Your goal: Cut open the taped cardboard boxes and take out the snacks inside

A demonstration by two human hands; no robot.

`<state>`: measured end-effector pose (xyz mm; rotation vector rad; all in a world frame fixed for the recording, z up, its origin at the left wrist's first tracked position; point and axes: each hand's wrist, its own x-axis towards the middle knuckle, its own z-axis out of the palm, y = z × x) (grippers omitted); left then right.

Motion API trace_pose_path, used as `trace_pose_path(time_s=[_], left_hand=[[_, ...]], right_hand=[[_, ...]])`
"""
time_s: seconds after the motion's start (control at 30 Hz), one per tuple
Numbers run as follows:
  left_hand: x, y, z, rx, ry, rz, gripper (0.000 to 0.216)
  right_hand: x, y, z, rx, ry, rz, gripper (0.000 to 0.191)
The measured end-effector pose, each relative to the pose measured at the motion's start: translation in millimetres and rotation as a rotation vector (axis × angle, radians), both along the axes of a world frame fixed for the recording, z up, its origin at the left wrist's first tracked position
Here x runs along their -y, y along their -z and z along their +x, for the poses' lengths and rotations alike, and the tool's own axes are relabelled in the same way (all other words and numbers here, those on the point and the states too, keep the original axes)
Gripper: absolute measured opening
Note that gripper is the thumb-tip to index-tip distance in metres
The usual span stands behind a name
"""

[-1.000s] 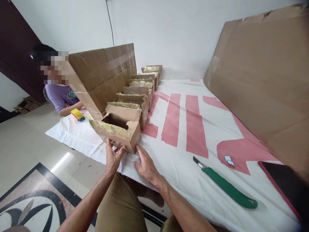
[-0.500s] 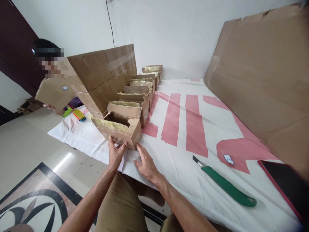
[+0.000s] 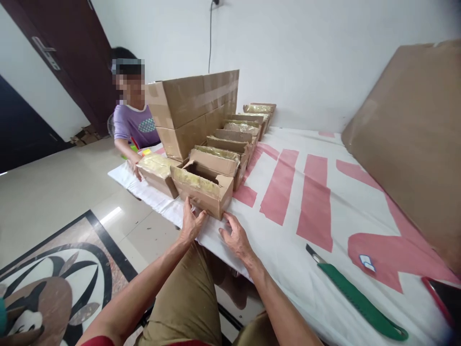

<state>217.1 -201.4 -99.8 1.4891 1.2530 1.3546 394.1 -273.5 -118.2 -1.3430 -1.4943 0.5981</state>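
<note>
A small open cardboard box (image 3: 203, 188) sits at the near edge of the white-and-red cloth (image 3: 288, 192). My left hand (image 3: 190, 223) touches its front lower edge with fingers spread, holding nothing. My right hand (image 3: 236, 235) lies flat on the cloth at the box's right corner, fingers stretched out. Behind the box runs a row of several similar small boxes (image 3: 234, 134). Another small box (image 3: 156, 172) lies to the left, under another person's hand.
A person in a purple shirt (image 3: 135, 125) sits at the far left beside a large cardboard carton (image 3: 196, 110). A green utility knife (image 3: 356, 298) lies on the cloth at the right, near a red-edged tablet (image 3: 444, 298). A big cardboard sheet (image 3: 414, 139) leans at the right.
The view has swung to the left. The other person has set a small box down on the cloth beside my box. My hands stay at the box's front.
</note>
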Motion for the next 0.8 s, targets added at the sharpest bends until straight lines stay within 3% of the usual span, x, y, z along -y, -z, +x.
trace_pose_path(time_s=[0.2,0.37,0.47,0.6,0.7,0.8], left_hand=[[29,0.8,-33,-0.155,-0.009,0.052,0.072],[35,-21.5,-84,-0.26,-0.017,0.169,0.058],[18,-39.4,-119,-0.226,-0.125,0.181,0.057],[-18,-61.7,-157,-0.1,-0.284,0.054,0.066],[-51,-77.1,-175,-0.013,-0.335,-0.012,0.072],[-90,-89.3,-186,0.068,-0.385,-0.021,0.073]], right_hand=[[-6,-10.0,8,-0.069,0.049,-0.039,0.053],[9,-28.9,21,-0.099,0.136,-0.099,0.047],[27,-43.8,10,-0.073,0.15,-0.137,0.041],[36,-54.8,-39,-0.036,-0.035,-0.113,0.037],[21,-53.9,-83,-0.024,-0.15,-0.071,0.05],[-13,-49.3,-117,-0.003,-0.207,-0.066,0.066]])
